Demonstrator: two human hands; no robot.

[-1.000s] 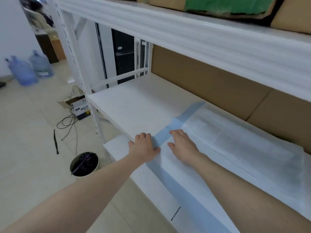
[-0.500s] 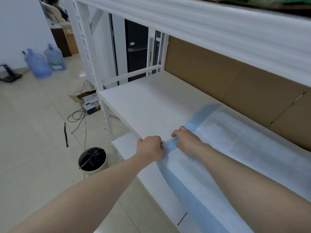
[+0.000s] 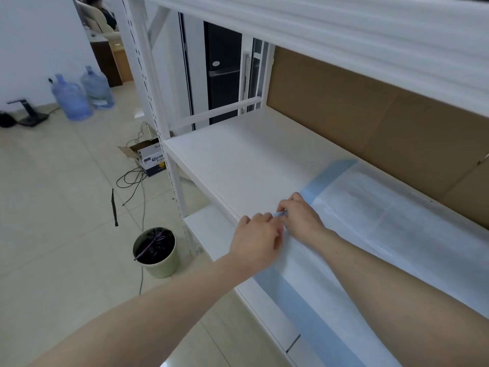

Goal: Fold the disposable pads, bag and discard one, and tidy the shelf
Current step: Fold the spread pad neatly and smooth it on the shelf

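A white disposable pad (image 3: 391, 223) with a light blue border lies spread over the right part of the white shelf (image 3: 238, 157). Its blue edge hangs over the shelf's front. My left hand (image 3: 255, 237) and my right hand (image 3: 299, 215) are close together at the pad's near left corner. Both pinch the blue border there, and a small piece of it shows lifted between the fingers.
A bin (image 3: 156, 251) with a dark liner stands on the tiled floor left of the shelf post. Behind it are a cardboard box (image 3: 150, 157), loose cables and two blue water bottles (image 3: 82, 95). Brown cardboard (image 3: 370, 120) backs the shelf; another board runs overhead.
My hands lay flat on the pad's corner a second ago. They have since curled, closed in on each other and taken hold of the blue border, lifting it slightly.
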